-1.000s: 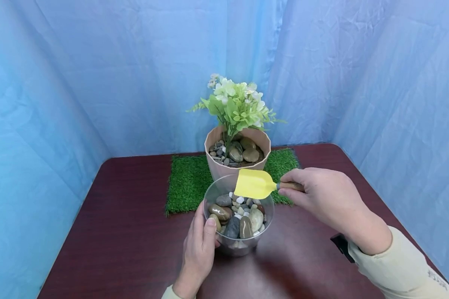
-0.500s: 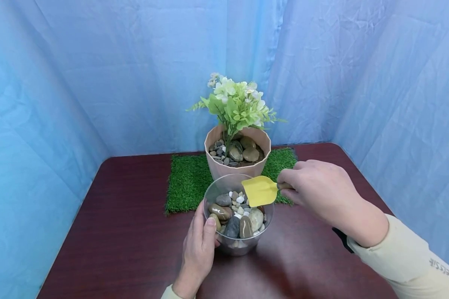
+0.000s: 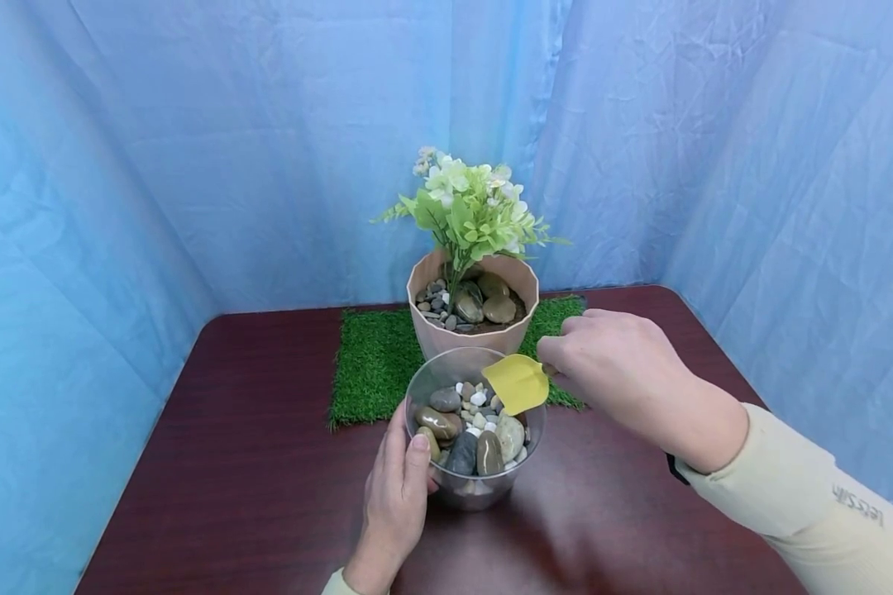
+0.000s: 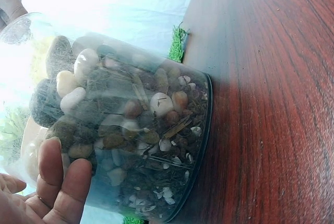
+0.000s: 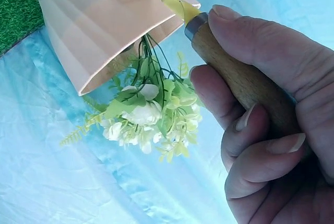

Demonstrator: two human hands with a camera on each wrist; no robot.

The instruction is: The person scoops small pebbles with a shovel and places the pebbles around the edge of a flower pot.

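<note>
A clear round container [image 3: 484, 487] full of stones stands on the table, its lower part showing small pebbles in the left wrist view. My left hand [image 3: 399, 496] grips its left side, thumb at the rim; fingers [image 4: 75, 187] lie against the clear wall. My right hand [image 3: 625, 380] grips a trowel by its wooden handle [image 5: 235, 72], fingers curled round it. The yellow trowel blade [image 3: 519, 383] hangs tilted over the container's right back rim, above the stones. No stones show on the blade.
Just behind the container a pink pot [image 3: 472, 340] with stones and a white-flowered plant [image 3: 476, 207] stands on a green turf mat [image 3: 372, 372]. Blue curtains [image 3: 305, 165] surround the dark red table [image 3: 253, 463].
My right hand has moved a little left and up, turning the trowel so its blade tips downward over the container's right side. The left hand and the container have stayed in place.
</note>
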